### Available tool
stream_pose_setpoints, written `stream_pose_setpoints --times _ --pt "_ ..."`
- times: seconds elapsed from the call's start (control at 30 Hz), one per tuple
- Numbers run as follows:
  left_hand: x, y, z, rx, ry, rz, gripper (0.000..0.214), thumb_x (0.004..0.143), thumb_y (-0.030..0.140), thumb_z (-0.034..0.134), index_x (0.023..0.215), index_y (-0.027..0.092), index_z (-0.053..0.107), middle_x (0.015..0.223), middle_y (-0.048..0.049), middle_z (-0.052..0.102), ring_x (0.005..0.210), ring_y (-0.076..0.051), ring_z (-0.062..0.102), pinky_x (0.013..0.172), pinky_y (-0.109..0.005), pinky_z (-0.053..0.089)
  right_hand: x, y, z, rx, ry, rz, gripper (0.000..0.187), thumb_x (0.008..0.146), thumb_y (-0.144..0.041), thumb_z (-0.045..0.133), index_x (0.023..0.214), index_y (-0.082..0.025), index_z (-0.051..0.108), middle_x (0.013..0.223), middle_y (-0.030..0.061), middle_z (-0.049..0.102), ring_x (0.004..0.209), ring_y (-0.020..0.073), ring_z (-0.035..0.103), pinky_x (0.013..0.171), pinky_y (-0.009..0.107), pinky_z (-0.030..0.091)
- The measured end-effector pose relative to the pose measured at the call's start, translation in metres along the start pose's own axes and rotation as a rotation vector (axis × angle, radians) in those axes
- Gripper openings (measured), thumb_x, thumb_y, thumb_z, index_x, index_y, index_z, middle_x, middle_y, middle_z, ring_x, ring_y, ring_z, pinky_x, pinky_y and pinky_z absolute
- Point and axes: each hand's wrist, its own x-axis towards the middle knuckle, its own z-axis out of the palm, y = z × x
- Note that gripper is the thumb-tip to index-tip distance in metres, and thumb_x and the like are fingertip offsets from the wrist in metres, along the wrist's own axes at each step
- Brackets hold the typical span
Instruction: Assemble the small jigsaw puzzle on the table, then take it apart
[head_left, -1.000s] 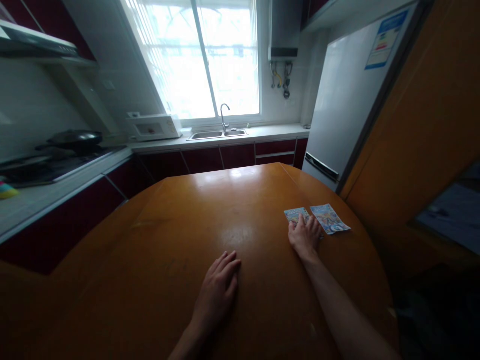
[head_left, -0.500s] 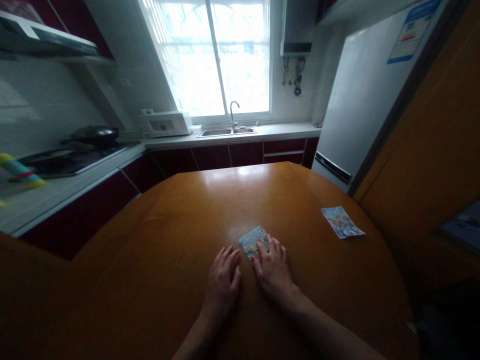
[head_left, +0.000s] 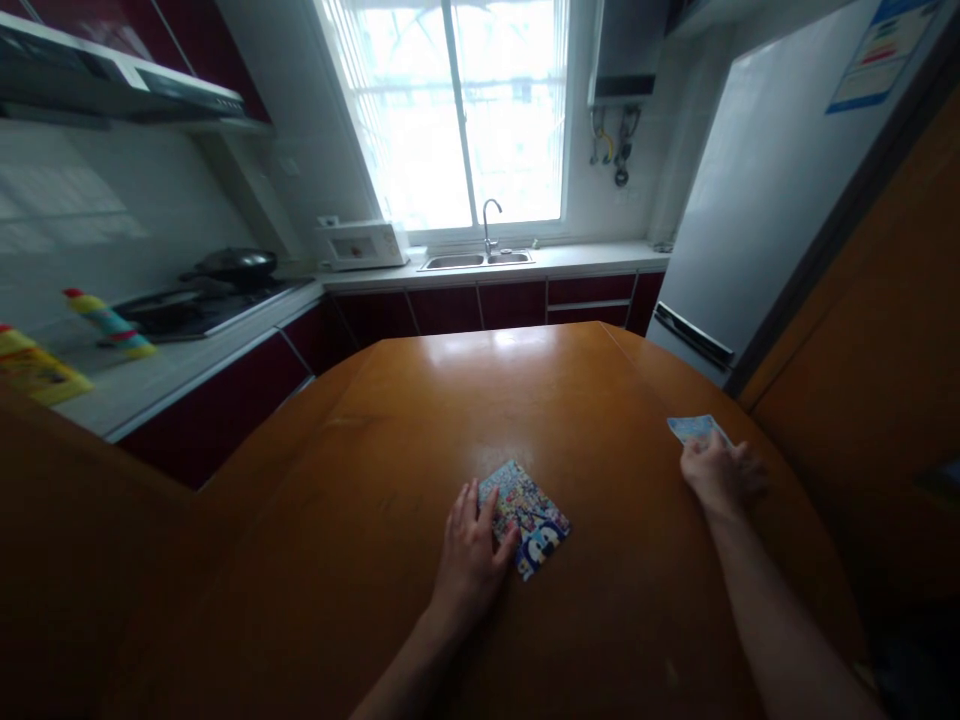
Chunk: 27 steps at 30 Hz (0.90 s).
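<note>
Two colourful printed cards lie on a round wooden table (head_left: 390,430). One card (head_left: 529,515) rests near the table's middle, and my left hand (head_left: 471,550) lies flat beside it with its fingertips on the card's left edge, fingers stretched out. The second card (head_left: 694,428) sits at the table's right rim. My right hand (head_left: 718,472) covers its near part with fingers spread flat on it.
Behind the table runs a kitchen counter with a sink (head_left: 476,261), a white microwave (head_left: 364,245), a hob with a dark pan (head_left: 232,265) and bottles (head_left: 109,322) at the left. A tall white fridge (head_left: 757,220) stands at the right, next to a wooden wall.
My right hand slid the first card from the right rim to the middle, left it there, and reached back to the second card. My left hand shifted onto the first card's edge.
</note>
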Motion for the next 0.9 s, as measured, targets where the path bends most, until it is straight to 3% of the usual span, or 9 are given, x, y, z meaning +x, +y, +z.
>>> stream_pose_setpoints --times 0.1,0.23,0.4,0.53,0.7,0.8,0.9 --pt "-0.002 0.002 -0.003 0.028 -0.057 0.002 0.067 0.09 0.046 0.059 0.147 0.014 0.046 0.159 -0.02 0.032 0.148 -0.038 0.027 0.119 -0.056 0.028 -0.008 -0.004 0.01 -0.016 -0.068 -0.054 0.053 0.095 -0.047 0.037 0.13 -0.017 0.064 0.143 0.0255 0.047 0.136 0.0463 0.037 0.106 0.063 0.026" --pt "-0.006 0.004 -0.012 0.025 -0.143 0.096 0.069 0.087 0.05 0.064 0.148 0.023 0.046 0.161 -0.0163 0.028 0.149 -0.038 0.023 0.121 -0.06 0.019 -0.04 -0.033 0.019 -0.019 -0.213 -0.308 0.054 0.097 -0.045 0.037 0.141 -0.021 0.056 0.151 0.0207 0.041 0.141 0.0394 0.034 0.111 0.056 0.025" --pt "-0.008 0.008 -0.027 -0.016 -0.319 0.253 0.076 0.085 0.051 0.068 0.151 0.031 0.039 0.165 -0.012 0.02 0.152 -0.036 0.018 0.123 -0.059 0.015 -0.082 -0.068 0.024 0.019 -0.337 -0.583 0.049 0.097 -0.041 0.043 0.142 -0.027 0.056 0.155 0.013 0.042 0.145 0.0298 0.033 0.115 0.046 0.024" --pt "-0.006 0.01 -0.036 -0.027 -0.411 0.281 0.085 0.081 0.053 0.072 0.154 0.032 0.034 0.165 -0.0122 0.018 0.152 -0.037 0.016 0.123 -0.061 0.011 -0.103 -0.09 0.025 0.022 -0.38 -0.762 0.05 0.097 -0.038 0.043 0.145 -0.024 0.053 0.156 0.0157 0.039 0.146 0.0309 0.031 0.116 0.049 0.021" --pt "-0.013 0.004 -0.041 -0.056 -0.404 0.317 0.088 0.082 0.065 0.066 0.155 0.032 0.03 0.165 -0.0117 0.018 0.152 -0.038 0.014 0.122 -0.062 0.008 -0.111 -0.114 0.031 0.128 -0.466 -0.919 0.049 0.097 -0.038 0.044 0.144 -0.026 0.054 0.157 0.0141 0.039 0.147 0.0302 0.031 0.117 0.05 0.021" --pt "-0.019 -0.003 -0.046 -0.069 -0.399 0.351 0.087 0.083 0.069 0.061 0.156 0.034 0.027 0.166 -0.0105 0.017 0.152 -0.036 0.015 0.123 -0.061 0.008 -0.117 -0.134 0.036 0.301 -0.528 -0.996 0.05 0.095 -0.038 0.048 0.141 -0.022 0.057 0.155 0.0168 0.041 0.146 0.0331 0.032 0.118 0.053 0.02" --pt "-0.02 -0.015 -0.058 -0.038 -0.417 0.349 0.094 0.079 0.065 0.068 0.157 0.033 0.025 0.165 -0.01 0.02 0.152 -0.037 0.017 0.122 -0.062 0.006 -0.127 -0.157 0.038 0.518 -0.599 -1.096 0.047 0.092 -0.039 0.052 0.134 -0.02 0.063 0.152 0.0174 0.046 0.144 0.0336 0.035 0.118 0.054 0.022"
